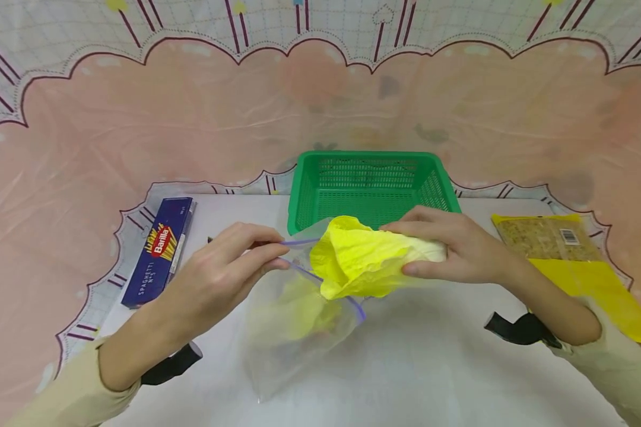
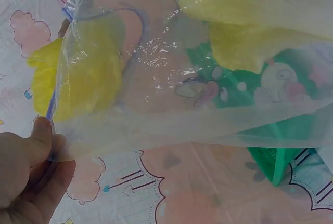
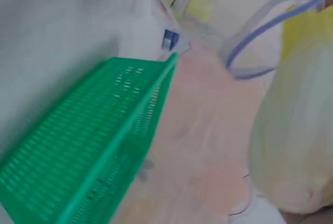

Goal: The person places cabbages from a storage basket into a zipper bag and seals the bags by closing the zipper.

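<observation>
My left hand (image 1: 221, 270) pinches the rim of a clear zip bag (image 1: 269, 356) with a purple zip strip; the left wrist view shows thumb and fingers on that edge. The bag's mouth is spread apart. Inside lies another yellow leafy piece (image 1: 304, 311), blurred by the plastic. My right hand (image 1: 451, 243) grips a napa cabbage (image 1: 374, 258) by its pale base, with thumb and fingers on opposite sides. Its yellow leafy end points left, at the bag's mouth. In the right wrist view the cabbage's whitish base (image 3: 291, 156) fills the right side.
Behind the hands stands a green plastic basket (image 1: 296, 201) with slotted walls. At the left lies a blue spaghetti box (image 1: 160, 252). A yellow packet (image 1: 587, 279) with a see-through window lies on the right side of the white table (image 1: 432, 373). A patterned cloth hangs behind.
</observation>
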`<state>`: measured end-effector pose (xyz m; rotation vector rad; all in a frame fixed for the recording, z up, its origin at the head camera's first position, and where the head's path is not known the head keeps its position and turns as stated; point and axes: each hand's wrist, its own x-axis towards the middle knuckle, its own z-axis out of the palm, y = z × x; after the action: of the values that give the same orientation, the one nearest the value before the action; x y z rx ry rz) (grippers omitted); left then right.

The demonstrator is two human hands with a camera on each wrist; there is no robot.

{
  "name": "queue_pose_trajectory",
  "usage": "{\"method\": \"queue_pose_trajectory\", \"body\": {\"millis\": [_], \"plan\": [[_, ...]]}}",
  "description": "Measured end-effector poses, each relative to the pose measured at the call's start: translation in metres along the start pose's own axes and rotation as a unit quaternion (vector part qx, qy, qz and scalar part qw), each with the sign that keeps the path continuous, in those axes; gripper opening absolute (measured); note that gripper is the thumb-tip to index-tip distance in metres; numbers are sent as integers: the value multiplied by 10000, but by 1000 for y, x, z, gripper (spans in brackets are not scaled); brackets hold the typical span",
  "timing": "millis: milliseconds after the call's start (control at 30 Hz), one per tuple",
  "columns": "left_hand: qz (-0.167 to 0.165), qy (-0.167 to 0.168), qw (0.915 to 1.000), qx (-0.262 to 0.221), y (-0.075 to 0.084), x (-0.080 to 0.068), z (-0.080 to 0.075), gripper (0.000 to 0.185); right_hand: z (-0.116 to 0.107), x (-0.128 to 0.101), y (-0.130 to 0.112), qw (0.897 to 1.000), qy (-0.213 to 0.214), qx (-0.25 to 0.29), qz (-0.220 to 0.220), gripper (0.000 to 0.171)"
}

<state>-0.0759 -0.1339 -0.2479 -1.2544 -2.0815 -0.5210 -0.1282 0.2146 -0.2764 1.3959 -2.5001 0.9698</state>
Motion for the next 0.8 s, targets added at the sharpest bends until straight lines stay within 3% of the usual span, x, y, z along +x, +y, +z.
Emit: {"method": "queue_pose_trajectory", "body": {"millis": [133, 400, 567, 667, 800], "plan": [[-78, -245, 9997, -44, 0, -1, 1, 33, -1, 4, -10, 9962, 95, -863, -103, 51], [-188, -412, 9965, -699, -2, -1, 1, 29, -5, 3, -9, 9942, -121, -707, 806, 45], [-216, -581, 9931, -998, -5, 0, 0, 28, 3, -1, -12, 9874, 170, -1167, 1057, 45], [-276, -634, 9920, -1060, -6, 1, 1, 29, 11, -1, -13, 9811, 434, -1738, 727, 45], [-326, -613, 9926, -1001, -8, 0, 8, 26, 21, 1, -15, 9663, 720, -2462, -206, 53]]}}
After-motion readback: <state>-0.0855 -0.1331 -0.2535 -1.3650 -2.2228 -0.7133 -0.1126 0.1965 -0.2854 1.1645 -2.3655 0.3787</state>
